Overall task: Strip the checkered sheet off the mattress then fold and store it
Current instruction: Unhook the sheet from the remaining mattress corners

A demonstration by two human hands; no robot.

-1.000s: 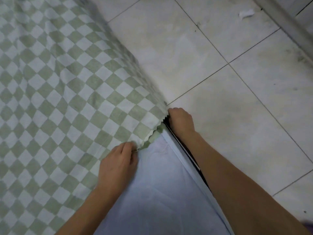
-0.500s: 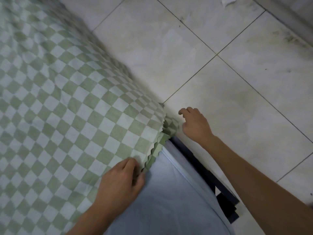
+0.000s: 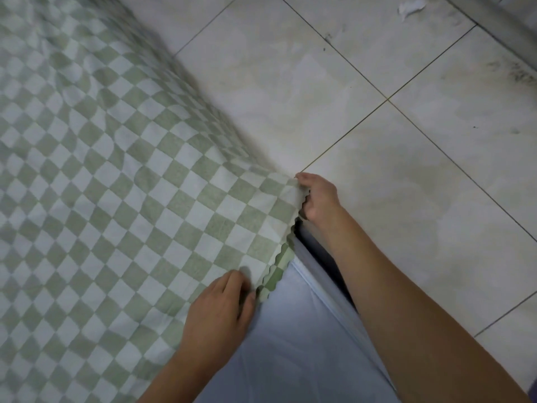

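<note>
Checkered sheet [image 3: 116, 184], green and white, covers the bed to the left of both hands, and its far part is blurred. The left hand [image 3: 218, 312] lies on the scalloped hem with fingers curled, its grip pinching the hem where it is turned back (a darker green underside shows). Just right of that grip lies the pale-blue mattress [image 3: 290, 344], uncovered at this corner. Up and right from there, the right hand [image 3: 318, 199] holds the sheet's corner at the mattress edge, its grip clenched round the cloth. Right of that grip spreads the pale tiled floor [image 3: 406, 170], with a white scrap [image 3: 409, 8] well beyond.
</note>
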